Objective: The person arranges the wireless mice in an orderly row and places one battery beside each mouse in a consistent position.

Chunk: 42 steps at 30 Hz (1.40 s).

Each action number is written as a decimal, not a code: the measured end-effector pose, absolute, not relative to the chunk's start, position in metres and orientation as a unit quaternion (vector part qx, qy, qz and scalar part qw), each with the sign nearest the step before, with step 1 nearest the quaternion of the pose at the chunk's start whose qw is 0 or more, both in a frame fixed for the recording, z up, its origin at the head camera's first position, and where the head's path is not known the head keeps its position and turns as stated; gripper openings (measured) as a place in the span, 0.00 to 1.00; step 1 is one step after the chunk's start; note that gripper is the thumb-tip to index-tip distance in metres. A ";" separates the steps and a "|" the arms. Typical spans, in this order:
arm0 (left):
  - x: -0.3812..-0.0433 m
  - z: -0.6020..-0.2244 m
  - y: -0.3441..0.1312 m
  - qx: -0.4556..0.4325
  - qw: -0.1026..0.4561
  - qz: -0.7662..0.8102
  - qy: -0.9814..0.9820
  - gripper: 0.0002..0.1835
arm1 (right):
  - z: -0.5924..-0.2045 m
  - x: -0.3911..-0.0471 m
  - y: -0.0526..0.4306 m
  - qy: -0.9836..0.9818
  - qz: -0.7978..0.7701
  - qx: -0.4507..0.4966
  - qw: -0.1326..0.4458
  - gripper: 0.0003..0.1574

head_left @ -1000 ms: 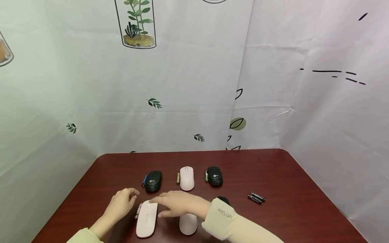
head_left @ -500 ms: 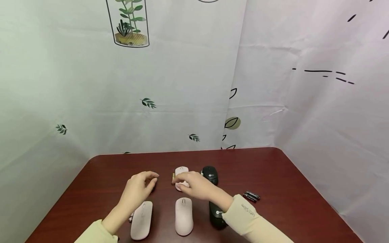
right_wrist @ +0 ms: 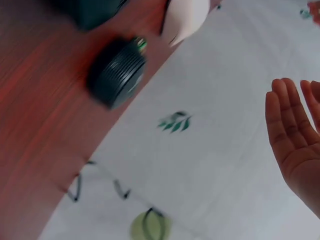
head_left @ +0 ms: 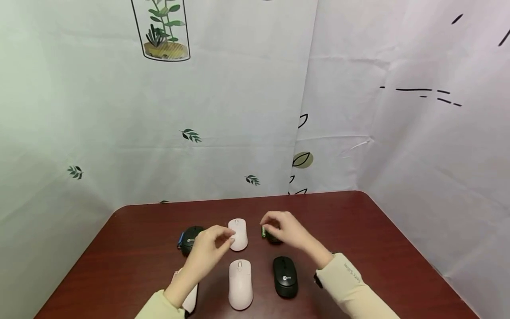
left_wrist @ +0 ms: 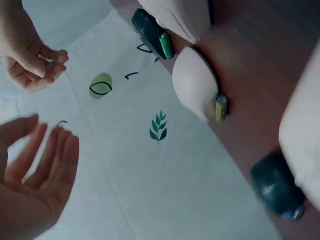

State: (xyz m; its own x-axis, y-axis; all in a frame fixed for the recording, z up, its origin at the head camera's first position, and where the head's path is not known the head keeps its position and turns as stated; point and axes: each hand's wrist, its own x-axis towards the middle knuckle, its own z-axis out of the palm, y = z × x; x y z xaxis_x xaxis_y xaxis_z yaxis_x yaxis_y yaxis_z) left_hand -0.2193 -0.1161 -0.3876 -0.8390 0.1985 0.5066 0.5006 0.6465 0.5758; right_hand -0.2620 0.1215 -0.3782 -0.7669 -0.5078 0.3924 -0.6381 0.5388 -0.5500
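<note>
My left hand (head_left: 209, 252) hovers with loosely bent fingers, overlapping the edge of a white computer mouse (head_left: 238, 235) in the back row. My right hand (head_left: 288, 230) hangs over a black mouse (head_left: 274, 238) at the back right, hiding most of it. A green battery (head_left: 263, 231) lies beside that mouse. Neither hand holds anything. In the left wrist view, a gold battery (left_wrist: 221, 107) sits next to the white mouse (left_wrist: 194, 82). Another black mouse (head_left: 192, 239) has a blue battery (head_left: 180, 239) at its left, partly behind my left hand.
On the dark red table (head_left: 151, 212), a white mouse (head_left: 241, 285) and a black mouse (head_left: 285, 277) stand in the front row. Another white mouse (head_left: 191, 301) is mostly behind my left forearm. A pale printed cloth (head_left: 239, 110) hangs behind the table.
Both hands have moved from the front-left mouse to the back row and rightward. The left is now by the back white mouse, the right over the back-right black one. The mice stay put.
</note>
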 end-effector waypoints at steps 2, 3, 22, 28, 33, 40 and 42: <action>-0.222 -0.394 -0.111 -0.209 0.186 -0.373 -0.884 0.06 | -0.380 -0.268 0.132 -0.873 0.359 0.316 0.095 0.05; -0.223 -0.397 -0.108 -0.214 0.177 -0.374 -0.885 0.06 | -0.382 -0.271 0.137 -0.871 0.367 0.312 0.095 0.04; -0.231 -0.432 -0.016 -0.389 0.108 -0.235 -0.884 0.06 | -0.419 -0.312 0.226 -0.914 0.321 0.243 0.041 0.05; -0.233 -0.428 0.017 -0.400 0.187 -0.177 -0.879 0.03 | -0.424 -0.318 0.247 -0.921 0.314 0.231 0.029 0.06; -0.238 -0.424 0.043 -0.435 0.240 -0.126 -0.859 0.02 | -0.426 -0.322 0.267 -0.922 0.310 0.229 0.033 0.07; -0.241 -0.426 0.073 -0.499 0.154 -0.039 -0.852 0.03 | -0.429 -0.321 0.295 -0.926 0.318 0.201 0.022 0.07; -0.241 -0.430 0.082 -0.487 0.148 -0.004 -0.861 0.02 | -0.434 -0.320 0.302 -0.919 0.329 0.215 0.027 0.08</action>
State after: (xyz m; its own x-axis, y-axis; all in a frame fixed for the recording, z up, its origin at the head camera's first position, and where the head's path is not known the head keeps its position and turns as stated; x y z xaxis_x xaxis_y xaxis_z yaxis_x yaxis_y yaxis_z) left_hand -0.2414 0.0824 -0.4296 -0.4812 0.8374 0.2594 0.8399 0.5251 -0.1372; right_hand -0.3202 0.3018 -0.4345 -0.9059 -0.3783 0.1905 -0.4132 0.6907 -0.5934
